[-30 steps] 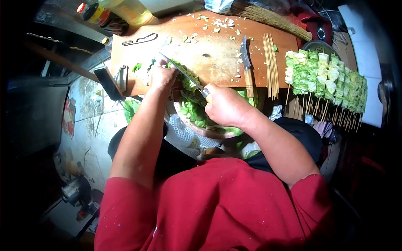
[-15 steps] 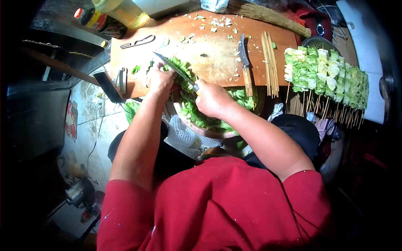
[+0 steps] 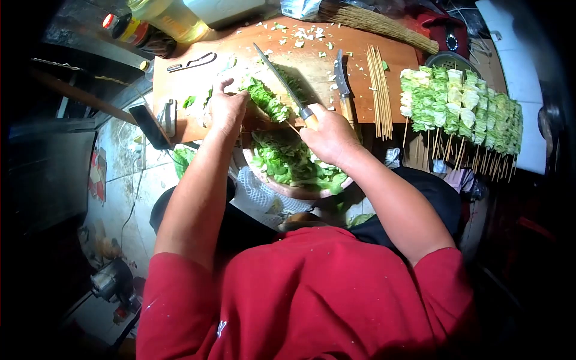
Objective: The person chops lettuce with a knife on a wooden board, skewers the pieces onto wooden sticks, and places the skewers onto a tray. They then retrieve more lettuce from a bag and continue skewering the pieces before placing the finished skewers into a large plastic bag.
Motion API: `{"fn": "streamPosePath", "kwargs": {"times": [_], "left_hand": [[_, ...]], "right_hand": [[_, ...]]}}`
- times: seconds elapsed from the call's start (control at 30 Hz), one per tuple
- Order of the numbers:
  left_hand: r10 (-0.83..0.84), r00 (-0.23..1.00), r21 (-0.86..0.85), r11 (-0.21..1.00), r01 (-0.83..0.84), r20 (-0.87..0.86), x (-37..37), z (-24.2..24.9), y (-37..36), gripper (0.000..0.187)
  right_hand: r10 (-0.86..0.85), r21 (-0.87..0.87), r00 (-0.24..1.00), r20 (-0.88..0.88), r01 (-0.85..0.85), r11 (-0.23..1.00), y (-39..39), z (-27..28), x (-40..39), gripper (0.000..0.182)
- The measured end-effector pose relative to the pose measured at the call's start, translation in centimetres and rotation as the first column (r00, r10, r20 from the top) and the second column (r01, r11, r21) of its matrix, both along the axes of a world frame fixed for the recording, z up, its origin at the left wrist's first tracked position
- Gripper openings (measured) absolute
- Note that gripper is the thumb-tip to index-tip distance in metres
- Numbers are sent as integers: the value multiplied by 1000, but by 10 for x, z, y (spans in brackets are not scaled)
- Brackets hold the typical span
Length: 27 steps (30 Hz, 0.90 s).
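A person in a red shirt works at a wooden board (image 3: pixel 312 75), seen from above. The right hand (image 3: pixel 329 137) is clenched around the handle of a knife (image 3: pixel 282 84), whose long blade slants up and to the left across the board, lifted above a pile of chopped greens (image 3: pixel 264 99). The left hand (image 3: pixel 225 111) lies on the board just left of that pile, fingers loosely spread and touching the leaves, gripping nothing.

Below the board's near edge, between the two forearms, sits a bowl (image 3: pixel 300 191) heaped with more cut leaves.

A second knife (image 3: pixel 343 87) lies flat on the board, right of the raised blade. Beside it rests a bundle of bare skewers (image 3: pixel 377 90). Farther right, off the board, a row of loaded skewers (image 3: pixel 462 108) carries pale green vegetable pieces. Small scraps dot the board's far edge.

A peeler (image 3: pixel 192 61) lies at the board's upper left. Bottles (image 3: pixel 150 21) stand past that corner.
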<state>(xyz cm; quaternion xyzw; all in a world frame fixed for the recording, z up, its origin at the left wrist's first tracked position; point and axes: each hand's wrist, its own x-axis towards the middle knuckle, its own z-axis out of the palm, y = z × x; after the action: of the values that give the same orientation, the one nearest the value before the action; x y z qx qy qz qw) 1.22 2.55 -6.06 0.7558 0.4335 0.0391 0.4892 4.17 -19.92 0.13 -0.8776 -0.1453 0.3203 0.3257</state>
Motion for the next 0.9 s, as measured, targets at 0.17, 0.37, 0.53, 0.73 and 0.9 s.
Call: {"fn": "streamPosePath", "kwargs": {"times": [0.17,0.37,0.53,0.73,0.9], "left_hand": [[-125,992,269,955,128,-27,1,-19,3,56],[-165,972,301,930,209,-166,10,9,-14,49],[-192,966,285,929,236,-174,12,11,-14,42],[-225,965,274,928,254,-132,15,0,-9,42],[-221,960,301,916,265,-173,17,-6,-5,44]], "right_hand": [[119,-14,993,-12,-119,993,-9,23,-7,41],[186,-47,982,-25,-187,981,-14,28,-19,48],[200,-79,980,-21,-201,976,-12,33,-20,49],[206,-45,978,29,-204,978,-10,26,-18,39],[242,-56,970,12,-241,969,-6,25,-9,33]]}}
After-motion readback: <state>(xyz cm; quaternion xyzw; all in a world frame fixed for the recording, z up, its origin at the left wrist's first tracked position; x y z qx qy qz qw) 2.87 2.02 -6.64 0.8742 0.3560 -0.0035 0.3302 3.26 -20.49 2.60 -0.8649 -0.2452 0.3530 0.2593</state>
